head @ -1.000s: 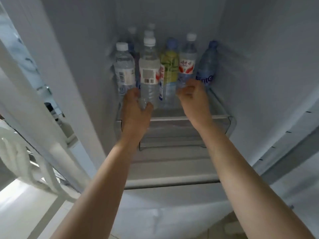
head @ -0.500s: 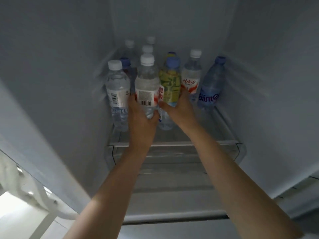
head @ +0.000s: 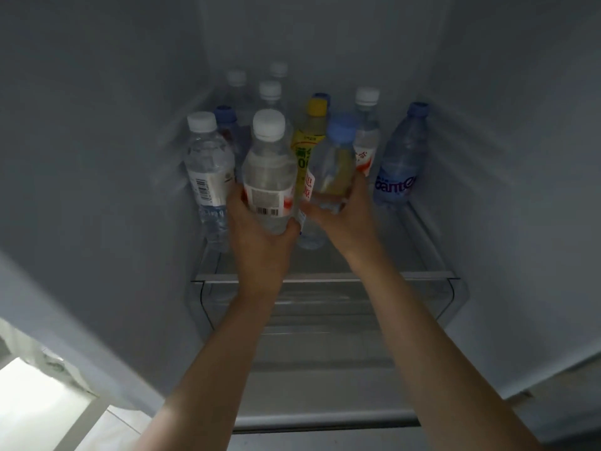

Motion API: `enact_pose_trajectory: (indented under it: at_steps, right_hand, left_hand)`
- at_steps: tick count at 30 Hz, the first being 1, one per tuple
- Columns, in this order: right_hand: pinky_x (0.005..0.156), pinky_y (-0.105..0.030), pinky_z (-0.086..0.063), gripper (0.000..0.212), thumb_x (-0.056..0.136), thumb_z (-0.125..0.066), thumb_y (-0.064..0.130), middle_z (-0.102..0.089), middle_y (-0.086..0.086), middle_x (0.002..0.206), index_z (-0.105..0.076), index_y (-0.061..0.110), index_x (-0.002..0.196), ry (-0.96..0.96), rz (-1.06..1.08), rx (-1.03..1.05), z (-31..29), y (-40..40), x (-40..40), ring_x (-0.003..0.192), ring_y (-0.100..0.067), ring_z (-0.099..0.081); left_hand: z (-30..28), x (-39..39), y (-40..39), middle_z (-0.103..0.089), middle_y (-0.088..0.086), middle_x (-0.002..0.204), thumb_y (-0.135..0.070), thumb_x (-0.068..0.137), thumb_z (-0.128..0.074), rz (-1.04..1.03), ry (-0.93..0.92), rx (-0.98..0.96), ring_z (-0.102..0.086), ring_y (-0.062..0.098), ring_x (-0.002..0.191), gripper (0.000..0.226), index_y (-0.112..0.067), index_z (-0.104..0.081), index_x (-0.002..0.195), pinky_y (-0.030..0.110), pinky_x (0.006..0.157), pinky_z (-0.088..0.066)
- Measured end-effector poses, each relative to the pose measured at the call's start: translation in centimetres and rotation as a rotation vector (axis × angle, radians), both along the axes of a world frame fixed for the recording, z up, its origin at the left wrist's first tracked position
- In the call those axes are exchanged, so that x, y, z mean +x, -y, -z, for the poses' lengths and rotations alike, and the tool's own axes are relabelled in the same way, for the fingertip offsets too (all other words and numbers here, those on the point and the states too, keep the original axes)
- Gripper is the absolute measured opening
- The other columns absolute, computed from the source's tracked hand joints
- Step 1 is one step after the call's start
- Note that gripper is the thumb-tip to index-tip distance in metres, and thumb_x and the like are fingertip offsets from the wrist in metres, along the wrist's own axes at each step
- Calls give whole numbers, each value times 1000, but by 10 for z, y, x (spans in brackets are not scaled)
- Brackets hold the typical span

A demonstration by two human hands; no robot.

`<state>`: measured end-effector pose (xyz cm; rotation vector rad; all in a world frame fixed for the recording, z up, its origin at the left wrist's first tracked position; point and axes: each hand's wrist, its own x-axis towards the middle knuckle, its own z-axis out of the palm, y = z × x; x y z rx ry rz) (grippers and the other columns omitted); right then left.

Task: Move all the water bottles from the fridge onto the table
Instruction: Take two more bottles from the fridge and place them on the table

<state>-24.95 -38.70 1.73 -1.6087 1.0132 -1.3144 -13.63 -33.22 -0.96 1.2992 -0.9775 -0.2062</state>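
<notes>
Inside the open white fridge [head: 97, 157], a person reached w/ both bare arms to the clear glass shelf [head: 325, 276] where about ten plastic bottles stood packed toward the back. The left hand [head: 260, 236] was wrapped round the lower body of a clear white-capped water bottle with a red-and-white barcode label [head: 268, 177], fingers curled behind it, thumb on the left side; the bottle looked tipped toward the camera and prob. just lifted off the shelf. The right hand [head: 341, 216] gripped a blurred clear bottle with a light-blue cap and yellowish label [head: 335, 164], fingers closed round its far side, mostly hidden. Standing on the shelf, not held: a clear white-capped bottle with a barcode label [head: 208, 167] at front left, a yellow-capped bottle with a yellow label [head: 310, 138] between the two held ones, a white-capped bottle with a red-and-white label [head: 366, 138], a blue-tinted bottle with a blue cap and blue lettering [head: 401, 157] at far right, and several more behind, too dim to tell apart. Step in hand, by judgement: first pick-up, two bottles at once, none on the desk yet (desk not in view). Next move would call for drawing both straight back over the shelf's front lip w/o knocking the neighbours, then turning to the desk; wet or cold plastic could slip.
</notes>
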Motion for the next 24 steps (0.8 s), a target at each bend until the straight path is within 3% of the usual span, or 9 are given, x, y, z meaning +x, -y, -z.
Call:
enact_pose_trajectory:
  at_steps: [2,6,11,13,16,20,24]
  right_hand:
    - [95,-36,-53,69,72,-83,18,-62,10,115,-42,18,127,63,32,-7,8,-5,-5,107,-9,-63]
    - [86,-15,-51,68,73,-81,6,-62,1,119,-44,10,129,213,84,-13,18,-23,-14,106,-5,-63]
    - [83,-19,-53,65,71,-81,1,-63,-8,117,-46,2,125,273,164,-73,10,-62,-32,103,-11,-66]
    - [85,-23,-54,63,70,-81,3,-64,-6,115,-48,9,123,270,173,-92,4,-84,-39,102,-11,-66]
    - [87,-31,-53,55,67,-83,16,-65,-1,110,-51,22,112,231,203,-143,2,-124,-46,102,-15,-65]
    - [78,-18,-49,50,68,-82,18,-64,8,96,-52,20,108,169,302,-131,13,-190,-49,91,-8,-64]
    - [80,-25,-53,46,70,-82,12,-68,9,94,-54,21,105,148,413,-75,33,-261,-51,89,-12,-67]
  left_hand:
    - [4,-3,-8,-55,6,128,-29,64,-84,-16,-9,-20,-56,17,119,84,-11,-42,134,37,101,-49]
    - [14,-7,-22,-53,9,130,-32,65,-80,-75,57,-74,-54,24,122,78,-20,-43,132,42,103,-47]
    - [9,-14,-52,-59,7,129,-30,61,-85,-6,-76,-18,-57,19,121,83,-12,-47,133,39,101,-49]
    - [0,-16,-67,-63,4,126,-34,58,-85,20,-138,-7,-61,17,116,86,-11,-50,134,41,98,-52]
    - [-11,-18,-99,-68,1,117,-16,60,-91,88,-183,-22,-67,12,105,79,-11,-54,130,30,88,-57]
    - [-8,-19,-150,-69,-8,106,-2,61,-89,249,-220,26,-68,-2,89,73,-11,-55,125,11,71,-51]
    - [15,-15,-205,-69,-10,95,-4,59,-89,398,-173,147,-68,-3,80,64,-21,-57,112,10,67,-52]
